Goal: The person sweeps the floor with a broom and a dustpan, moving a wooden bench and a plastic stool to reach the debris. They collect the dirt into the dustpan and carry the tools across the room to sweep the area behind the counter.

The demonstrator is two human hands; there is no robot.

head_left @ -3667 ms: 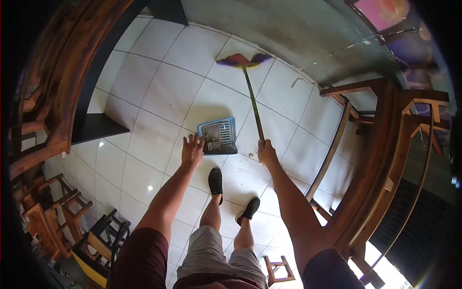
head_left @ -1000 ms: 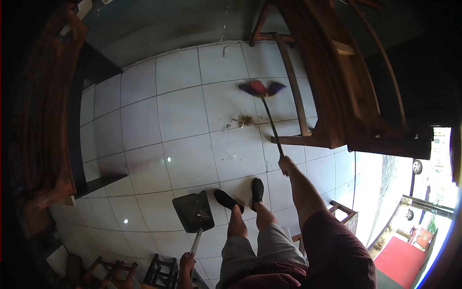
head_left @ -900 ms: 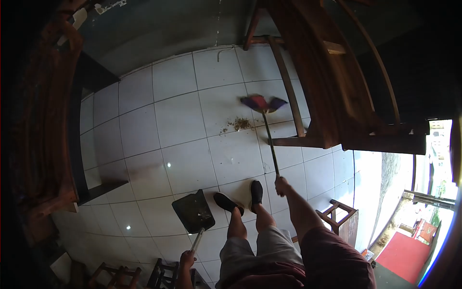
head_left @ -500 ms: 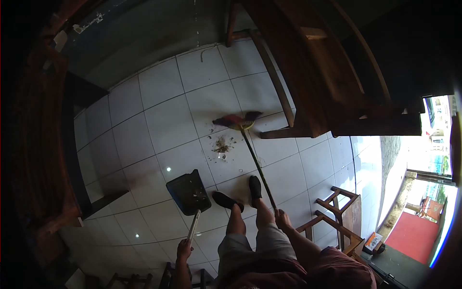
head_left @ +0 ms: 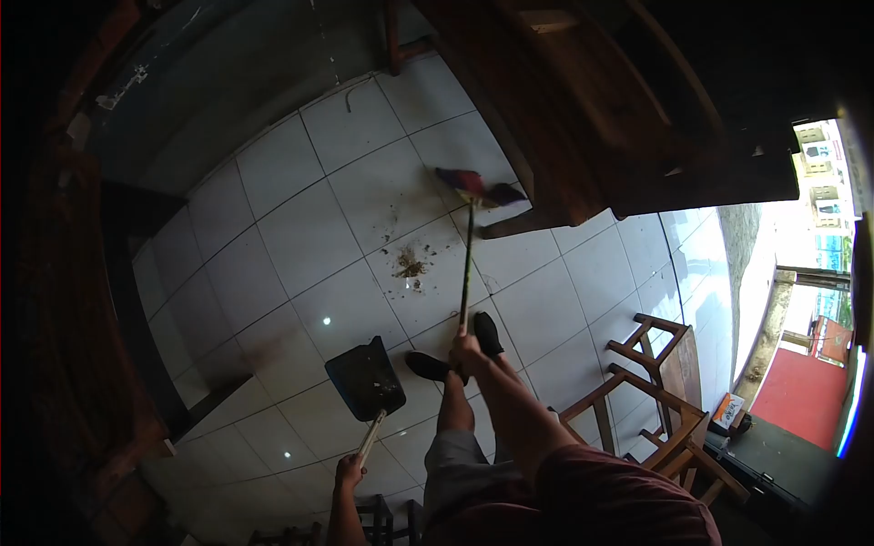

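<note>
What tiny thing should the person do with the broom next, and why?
I think the right hand could nudge the broom toward the dustpan, pushing the dirt along. The dirt lies loose on the floor, roughly between the broom's bristles and the pan, which the left hand holds by its handle.

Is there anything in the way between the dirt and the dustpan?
Nothing that I can see, just floor between the dirt and the dustpan. One shoe is beside the dustpan, not in between. The broom head is past the dirt.
</note>
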